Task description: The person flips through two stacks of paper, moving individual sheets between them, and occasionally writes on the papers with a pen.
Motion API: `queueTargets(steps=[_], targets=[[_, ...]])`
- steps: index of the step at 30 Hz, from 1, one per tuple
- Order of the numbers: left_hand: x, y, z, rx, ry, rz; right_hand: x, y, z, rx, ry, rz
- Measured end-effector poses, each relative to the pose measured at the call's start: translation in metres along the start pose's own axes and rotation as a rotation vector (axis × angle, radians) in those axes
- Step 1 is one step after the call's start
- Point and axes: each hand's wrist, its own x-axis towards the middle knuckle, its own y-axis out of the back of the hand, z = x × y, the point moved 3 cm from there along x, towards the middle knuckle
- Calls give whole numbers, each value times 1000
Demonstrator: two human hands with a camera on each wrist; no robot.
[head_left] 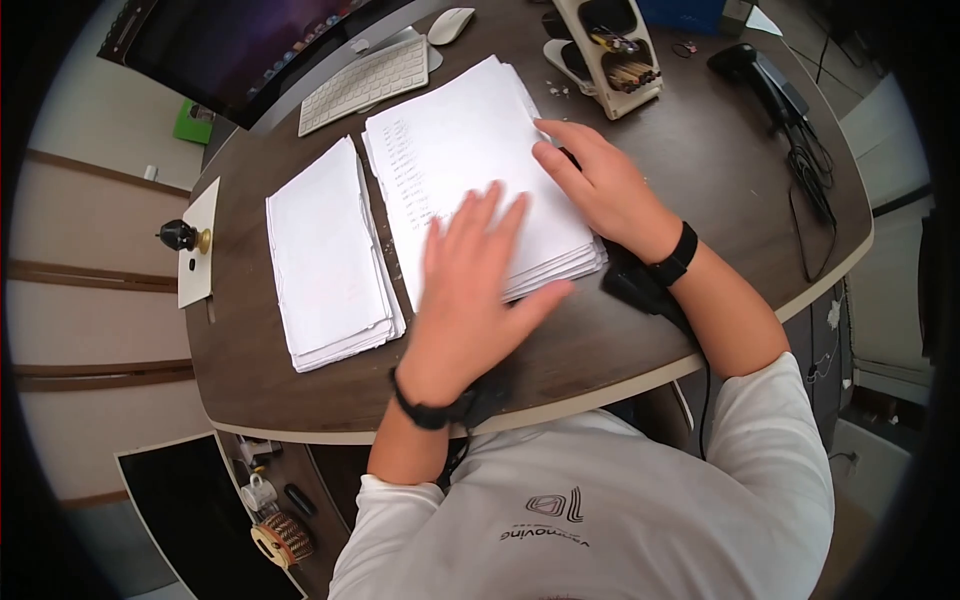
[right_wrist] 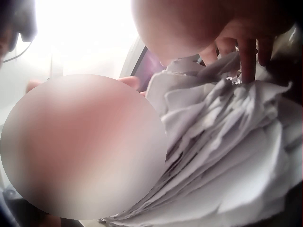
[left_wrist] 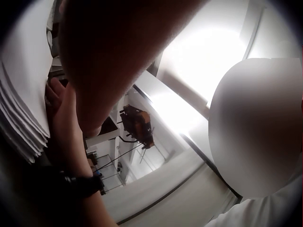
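A thick stack of white paper [head_left: 450,130], its top sheet bearing a column of handwriting, lies on the desk in the head view. Over its lower part the left hand [head_left: 465,300] is spread and blurred, fingers straight; whether it touches the sheet cannot be told. At the stack's right edge lies the right hand [head_left: 610,190], its fingers extended along the side and thumb over the top sheet. A second, smaller paper stack [head_left: 325,250] lies to the left. The right wrist view shows crinkled sheet edges [right_wrist: 227,142] below the right hand's fingers [right_wrist: 247,59].
Behind the stacks are a keyboard [head_left: 365,85], a mouse [head_left: 450,26] and a monitor [head_left: 240,50]. A pen holder [head_left: 612,60] stands beyond the right hand. A black handheld device [head_left: 760,80] with a coiled cable lies at the right. A dark figurine [head_left: 178,236] is at the left edge.
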Motion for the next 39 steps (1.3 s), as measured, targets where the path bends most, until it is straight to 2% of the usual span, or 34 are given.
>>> queueTargets(steps=[2, 4, 6, 7, 9, 16, 18, 22, 28, 31, 36, 38, 39], targets=[[-22, 24, -22, -47, 63, 66, 0, -2, 3, -5, 29, 9], [-48, 34, -61, -60, 251, 135, 0, -2, 3, -8, 23, 27], [-74, 31, -104, 118, 449, 130, -1, -3, 2, -28, 33, 30], [-86, 21, -120, 126, 445, 123, -1, -4, 3, -21, 27, 37], [-103, 5, -146, 299, 584, 37, 0, -7, 6, -64, 58, 46], [-98, 14, -156, 115, 589, 73, -2, -6, 9, -31, 31, 59], [-99, 23, -160, -65, 628, 57, -3, -6, 7, -53, 3, 16], [-97, 39, -151, -124, 688, -7, -2, -6, 9, -61, 19, 3], [-101, 42, -113, 42, 548, -122, -1, -5, 10, -36, 15, 10], [-102, 37, -100, 51, 568, -116, -1, -6, 9, -43, 33, 5], [-114, 42, -98, 43, 567, -121, 0, -6, 12, -27, 42, 6], [-120, 45, -95, 113, 436, -120, -1, -7, 13, -32, 54, 12], [-124, 46, -99, 113, 445, -119, -1, -7, 12, -39, 66, 24]])
